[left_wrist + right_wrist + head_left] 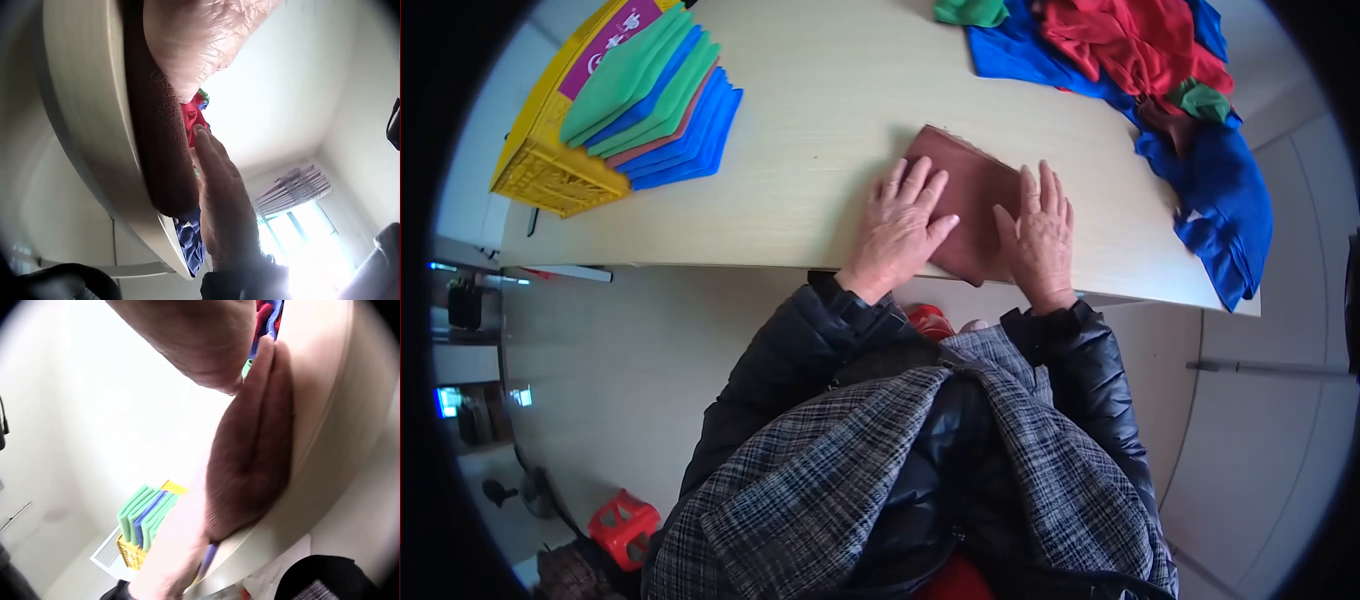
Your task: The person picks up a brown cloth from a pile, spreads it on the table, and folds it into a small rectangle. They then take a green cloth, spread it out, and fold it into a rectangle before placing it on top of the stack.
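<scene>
Your folded brown cloth (975,205) lies at the near edge of the table (800,190). Your left hand (897,232) rests open on it, fingers spread, gripping nothing. Your right hand (1042,240) is open at its right side, fingers straight, holding nothing. The basket (550,180) of folded cloths (650,110) stands at the table's left end; 1 loose pile (1130,50) lies toward its far right.

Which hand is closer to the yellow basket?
The left hand. It's on the brown cloth, on the side toward the yellow basket; the right hand is at the cloth's other side, farther away.
</scene>
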Available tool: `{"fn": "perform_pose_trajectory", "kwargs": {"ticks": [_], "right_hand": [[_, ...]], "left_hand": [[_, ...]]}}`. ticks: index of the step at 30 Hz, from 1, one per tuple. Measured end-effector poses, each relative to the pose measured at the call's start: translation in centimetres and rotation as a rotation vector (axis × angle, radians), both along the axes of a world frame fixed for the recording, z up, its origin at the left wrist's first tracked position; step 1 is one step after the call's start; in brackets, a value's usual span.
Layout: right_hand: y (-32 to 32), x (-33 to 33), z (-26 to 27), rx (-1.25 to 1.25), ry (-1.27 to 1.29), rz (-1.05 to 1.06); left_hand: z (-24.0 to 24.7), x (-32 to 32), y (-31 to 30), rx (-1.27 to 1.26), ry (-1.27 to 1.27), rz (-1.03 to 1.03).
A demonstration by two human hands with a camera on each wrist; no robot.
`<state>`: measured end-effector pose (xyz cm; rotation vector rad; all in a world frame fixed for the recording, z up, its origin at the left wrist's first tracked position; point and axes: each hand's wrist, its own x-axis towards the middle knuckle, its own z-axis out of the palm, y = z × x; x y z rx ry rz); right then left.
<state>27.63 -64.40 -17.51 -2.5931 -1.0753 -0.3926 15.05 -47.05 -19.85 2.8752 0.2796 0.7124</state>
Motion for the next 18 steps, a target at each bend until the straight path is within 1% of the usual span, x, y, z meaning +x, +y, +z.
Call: {"fn": "perform_pose_trajectory", "kwargs": {"ticks": [1,2,3,4,5,6,9,10,13,14,16,17,18], "right_hand": [[-0.4,-1.4,1.3,0.079,0.034,0.080],[-0.4,-2.5,1.9,0.165,0.066,0.164],[-0.1,-3.3,1.7,0.162,0.073,0.150],[0.2,-4.0,1.6,0.182,0.176,0.205],[0.2,-4.3,1.4,0.205,0.279,0.258],[-0.1,-3.8,1.2,0.209,0.278,0.245],[-0.5,-1.6,0.0,0.094,0.162,0.301],[-0.3,-1.5,1.0,0.093,0.172,0.297],[-0.1,-1.1,3.3,-0.020,0.231,0.223],[0.4,-1.0,2.8,-0.019,0.241,0.215],[2.5,-1.4,1.4,0.053,0.124,0.228],[3.2,-1.5,0.8,0.089,0.063,0.237],[3.4,-1.5,0.1,0.091,0.067,0.235]], "left_hand": [[0.2,0.2,-0.4,-0.009,0.001,-0.020],[0.5,0.4,-0.6,-0.026,0.014,0.009],[0.8,0.2,-0.9,-0.043,0.033,0.042],[0.9,0.0,-1.2,-0.059,0.052,0.076],[0.9,-0.2,-1.6,-0.060,0.059,0.062],[0.9,-0.5,-2.1,-0.061,0.055,0.070],[1.3,-1.3,-2.7,-0.063,0.053,0.089],[2.0,-1.7,-2.7,-0.042,0.091,0.081],[3.1,-2.3,-2.4,-0.001,0.186,0.052],[3.2,-1.5,-1.9,-0.037,0.130,0.015],[3.2,0.5,-0.7,-0.108,0.012,-0.048],[2.6,1.5,-0.1,-0.107,0.015,-0.049],[1.3,2.7,0.4,-0.088,0.016,-0.058]]}}
